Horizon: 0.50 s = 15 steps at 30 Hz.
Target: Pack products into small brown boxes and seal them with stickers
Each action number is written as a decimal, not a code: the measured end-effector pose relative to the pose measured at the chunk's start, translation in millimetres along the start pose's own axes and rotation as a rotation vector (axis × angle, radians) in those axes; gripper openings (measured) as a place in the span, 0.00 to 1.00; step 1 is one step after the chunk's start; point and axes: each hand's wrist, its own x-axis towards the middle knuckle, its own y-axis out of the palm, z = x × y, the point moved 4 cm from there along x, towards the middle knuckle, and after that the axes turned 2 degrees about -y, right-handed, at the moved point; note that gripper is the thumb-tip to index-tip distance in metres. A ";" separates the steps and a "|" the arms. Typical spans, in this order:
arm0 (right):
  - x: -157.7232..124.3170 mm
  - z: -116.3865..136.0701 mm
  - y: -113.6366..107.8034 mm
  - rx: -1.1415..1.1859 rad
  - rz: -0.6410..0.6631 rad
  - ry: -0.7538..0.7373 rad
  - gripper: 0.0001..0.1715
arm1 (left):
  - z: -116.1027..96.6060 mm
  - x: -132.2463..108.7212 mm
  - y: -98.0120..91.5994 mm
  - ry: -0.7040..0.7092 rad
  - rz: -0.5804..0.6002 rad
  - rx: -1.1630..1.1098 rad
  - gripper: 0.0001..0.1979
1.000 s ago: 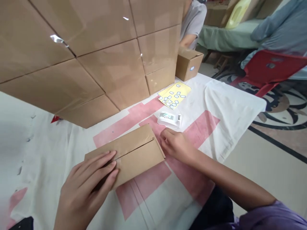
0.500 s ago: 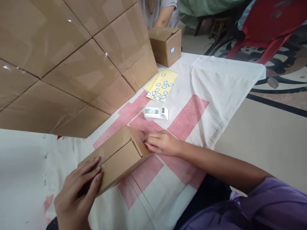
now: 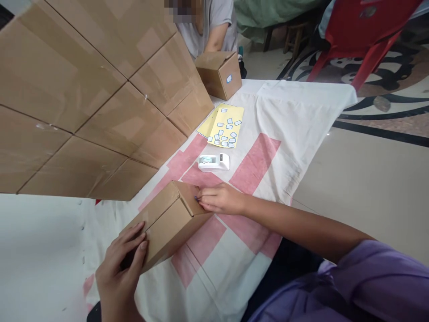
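Observation:
A closed cardboard box (image 3: 167,223) lies on the table in front of me. My left hand (image 3: 124,259) rests on its near left end, thumb and fingers spread over the top and side. At the far right end, my right hand (image 3: 219,199) has its fingers pinched together against the end face. A small blue edge shows at the fingertips; most of what they hold is hidden. Just beyond the box sits a white tape dispenser (image 3: 213,162). Yellow sheets (image 3: 217,127) with several small blue-edged white labels lie farther back.
Stacked cardboard boxes (image 3: 100,103) form a wall at the left. At the table's far end, a person (image 3: 217,27) has an arm behind another box (image 3: 219,74) bearing a label. A red chair (image 3: 365,40) stands beyond the white cloth (image 3: 298,112).
The view has shifted, showing more of the person at the far end. My left hand is still on the box and my right fingers still pinch at its end face.

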 end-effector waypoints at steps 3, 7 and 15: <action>-1.1 -0.4 0.0 0.001 -0.011 -0.003 0.16 | 0.2 0.1 0.6 -0.010 0.007 0.003 0.08; -0.8 -2.0 -0.3 0.071 -0.014 0.029 0.15 | -0.8 0.0 0.3 -0.006 0.006 0.000 0.08; -5.2 6.3 -12.8 0.496 -0.107 0.267 0.12 | -1.8 1.9 2.0 -0.049 -0.006 0.003 0.07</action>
